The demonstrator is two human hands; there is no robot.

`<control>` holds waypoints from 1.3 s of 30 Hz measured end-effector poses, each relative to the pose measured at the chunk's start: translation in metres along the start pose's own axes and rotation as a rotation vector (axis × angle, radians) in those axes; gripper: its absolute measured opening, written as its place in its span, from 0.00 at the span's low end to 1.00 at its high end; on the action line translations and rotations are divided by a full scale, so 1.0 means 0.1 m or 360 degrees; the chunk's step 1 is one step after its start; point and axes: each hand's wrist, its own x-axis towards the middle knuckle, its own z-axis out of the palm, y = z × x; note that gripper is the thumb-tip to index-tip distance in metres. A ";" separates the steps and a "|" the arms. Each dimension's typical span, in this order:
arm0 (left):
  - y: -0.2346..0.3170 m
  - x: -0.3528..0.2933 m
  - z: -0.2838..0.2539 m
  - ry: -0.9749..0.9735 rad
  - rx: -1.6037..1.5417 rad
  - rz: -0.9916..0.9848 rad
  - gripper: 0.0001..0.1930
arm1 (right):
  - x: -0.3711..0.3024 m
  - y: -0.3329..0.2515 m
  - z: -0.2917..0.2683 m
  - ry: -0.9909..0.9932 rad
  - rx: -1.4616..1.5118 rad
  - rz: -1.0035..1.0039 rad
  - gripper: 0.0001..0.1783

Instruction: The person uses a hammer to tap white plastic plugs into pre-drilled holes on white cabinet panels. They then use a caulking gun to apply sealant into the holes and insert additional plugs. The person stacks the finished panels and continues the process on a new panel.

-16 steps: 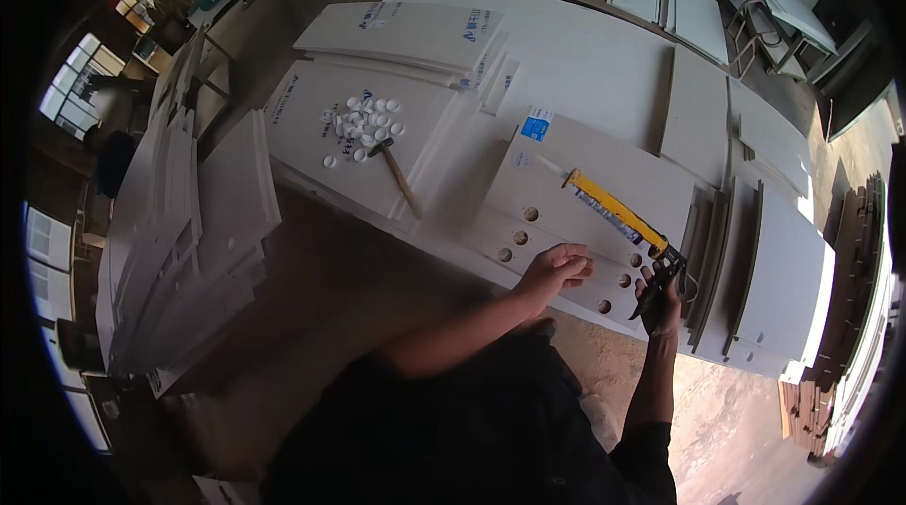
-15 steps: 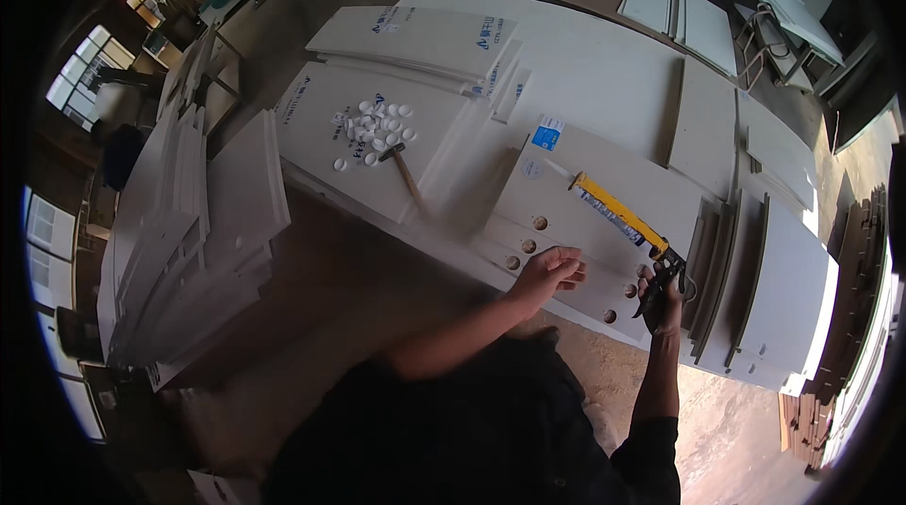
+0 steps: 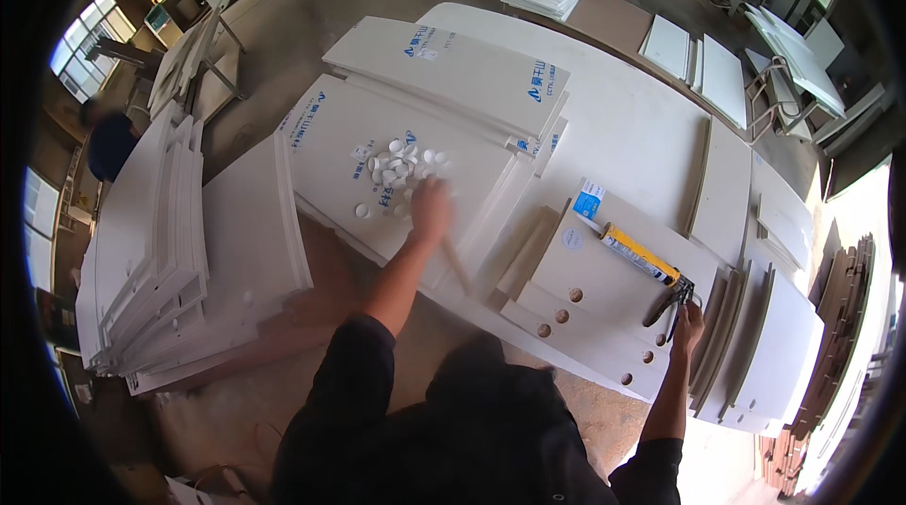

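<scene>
My left hand (image 3: 431, 210), smeared by motion, is over the near edge of a pile of small white round caps (image 3: 406, 163). Whether its fingers hold anything is not clear. Partly under it, a hammer's wooden handle (image 3: 456, 264) shows; the head is covered by the hand. My right hand (image 3: 689, 324) grips the black handle of a caulking gun (image 3: 642, 254) with a yellow tube. Its pale nozzle points to the far left, above a stack of white boards (image 3: 604, 264). Several round holes (image 3: 562, 316) are cut along the boards' near side.
Printed white panels (image 3: 453, 61) lie stacked behind the caps. On the left, more boards (image 3: 241, 222) lean in a pile. Narrow boards (image 3: 755, 335) stand to the right of the caulking gun. A person in dark clothes (image 3: 111, 146) is at the far left.
My left hand has swung from beside the holed boards leftward to the caps and hammer. The right hand keeps hold of the caulking gun. The whole view has shifted.
</scene>
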 end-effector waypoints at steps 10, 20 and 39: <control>1.15 -0.27 -0.33 -0.0475 -0.0702 0.0500 0.11 | -1.78 -1.27 0.61 -0.0653 0.0628 0.0694 0.19; 2.45 -1.73 -0.25 -0.0902 -0.0868 0.0722 0.26 | -1.55 -1.31 1.27 -0.1075 0.0473 0.0448 0.12; 1.83 -1.54 0.26 -0.1395 -0.0367 0.0740 0.46 | -0.88 -1.20 2.04 -0.0752 -0.0803 -0.0073 0.11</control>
